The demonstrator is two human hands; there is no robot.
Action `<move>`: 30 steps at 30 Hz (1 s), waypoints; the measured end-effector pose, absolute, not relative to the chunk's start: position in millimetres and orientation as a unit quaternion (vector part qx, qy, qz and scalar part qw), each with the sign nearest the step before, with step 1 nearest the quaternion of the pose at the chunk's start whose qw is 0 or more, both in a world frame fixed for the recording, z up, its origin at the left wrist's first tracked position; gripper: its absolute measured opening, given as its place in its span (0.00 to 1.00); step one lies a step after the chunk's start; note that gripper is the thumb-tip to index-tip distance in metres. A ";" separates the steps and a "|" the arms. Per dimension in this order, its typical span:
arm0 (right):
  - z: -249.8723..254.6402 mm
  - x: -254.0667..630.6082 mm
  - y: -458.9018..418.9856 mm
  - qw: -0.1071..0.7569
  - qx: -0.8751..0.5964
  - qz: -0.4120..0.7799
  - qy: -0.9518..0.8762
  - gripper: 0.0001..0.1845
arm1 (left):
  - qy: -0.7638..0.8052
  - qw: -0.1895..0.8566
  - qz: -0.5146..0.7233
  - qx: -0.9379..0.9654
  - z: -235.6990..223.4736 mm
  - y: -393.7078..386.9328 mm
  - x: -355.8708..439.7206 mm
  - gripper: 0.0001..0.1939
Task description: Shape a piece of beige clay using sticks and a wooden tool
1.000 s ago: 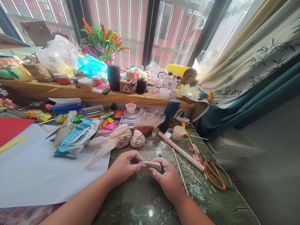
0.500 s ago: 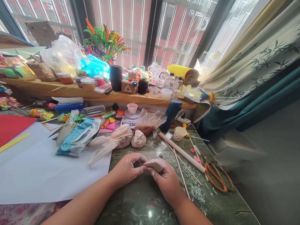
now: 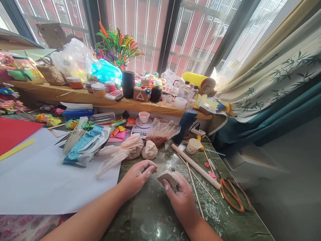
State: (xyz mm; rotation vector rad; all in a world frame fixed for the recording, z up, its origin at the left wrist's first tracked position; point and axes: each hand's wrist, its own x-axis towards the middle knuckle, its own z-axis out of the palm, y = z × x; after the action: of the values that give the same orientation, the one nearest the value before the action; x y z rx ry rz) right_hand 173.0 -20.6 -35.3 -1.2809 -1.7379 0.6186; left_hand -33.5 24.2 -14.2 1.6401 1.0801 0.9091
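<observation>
My right hand holds a flat, grey-white piece of clay between its thumb and fingers, tilted above the table. My left hand is just to the left of the piece, apart from it. Its fingers are loosely bent, the thumb stands off them, and nothing shows in it. White powder or clay residue marks both hands. Beyond them sits a rough lump of pale clay, beside a tied pinkish plastic bag.
A rolling pin, thin wooden sticks, orange-handled scissors and a paper cup lie to the right. White paper and a blue packet cover the left. Behind are a dark blue cylinder and a crowded window ledge.
My left hand has let go of the clay piece and drawn slightly away to the left. The right hand keeps the piece, now turned with its broad face showing. The view has shifted slightly.
</observation>
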 end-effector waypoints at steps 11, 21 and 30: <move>-35.5 175.1 -13.7 0.386 -0.512 0.331 -0.692 0.06 | 0.409 0.505 0.304 0.696 -13.4 20.3 -24.8 0.14; -35.7 172.5 -11.8 0.417 -0.500 0.429 -0.626 0.18 | 0.421 0.512 0.362 0.656 -18.3 21.5 -26.0 0.07; -40.6 172.1 -14.8 0.385 -0.478 0.442 -0.655 0.16 | 0.435 0.526 0.391 0.617 -21.7 21.3 -25.9 0.12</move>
State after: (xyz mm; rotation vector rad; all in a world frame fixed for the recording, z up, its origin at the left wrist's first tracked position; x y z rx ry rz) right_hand 172.1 -14.8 -40.6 -1.2170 -1.6685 1.1260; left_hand -25.9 21.3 -21.7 1.4750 1.0408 0.9357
